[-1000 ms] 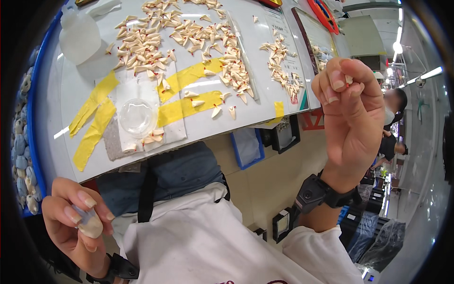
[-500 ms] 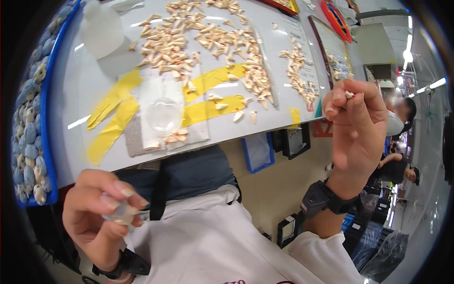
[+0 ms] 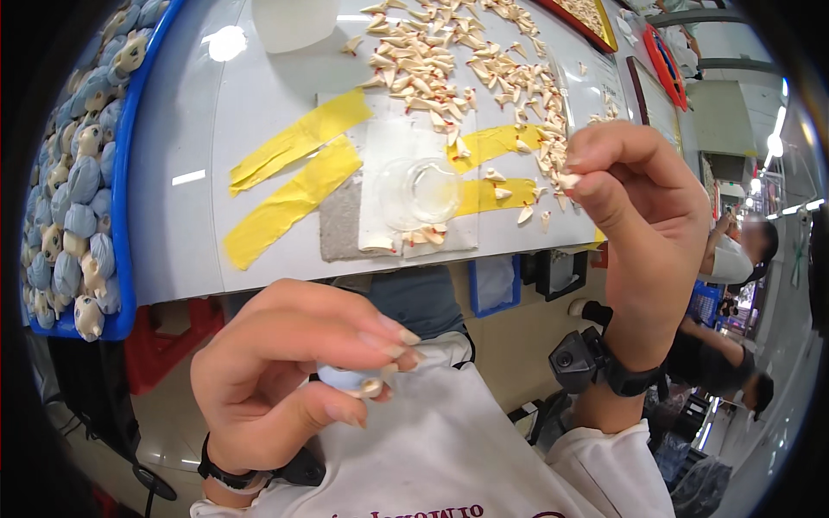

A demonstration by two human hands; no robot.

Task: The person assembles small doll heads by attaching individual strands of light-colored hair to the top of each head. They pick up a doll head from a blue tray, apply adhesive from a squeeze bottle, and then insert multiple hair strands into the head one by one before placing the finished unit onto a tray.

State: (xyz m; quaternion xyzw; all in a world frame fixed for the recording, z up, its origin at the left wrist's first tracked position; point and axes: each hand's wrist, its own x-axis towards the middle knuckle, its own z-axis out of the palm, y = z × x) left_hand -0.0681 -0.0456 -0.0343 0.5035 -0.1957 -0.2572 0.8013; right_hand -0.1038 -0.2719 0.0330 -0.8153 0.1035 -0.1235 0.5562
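Left grip [image 3: 259,345] pinches blue-cream figurine [image 3: 348,379], right grip [image 3: 652,203] cream piece [image 3: 569,181]; apart. Many loose tapered pieces [image 3: 439,62] 12 o'clock; filled tray [image 3: 129,250] 10.

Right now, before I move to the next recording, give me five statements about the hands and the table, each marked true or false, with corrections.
1. The left hand holds a small blue and cream piece. True.
2. The right hand holds nothing. False: the right hand pinches a small pale piece at its fingertips.
3. Yellow tape strips lie on the table. True.
4. The tray at the far left is red and empty. False: the tray is blue and filled with blue and cream pieces.
5. In the picture, the clear round dish is left of the right hand. True.
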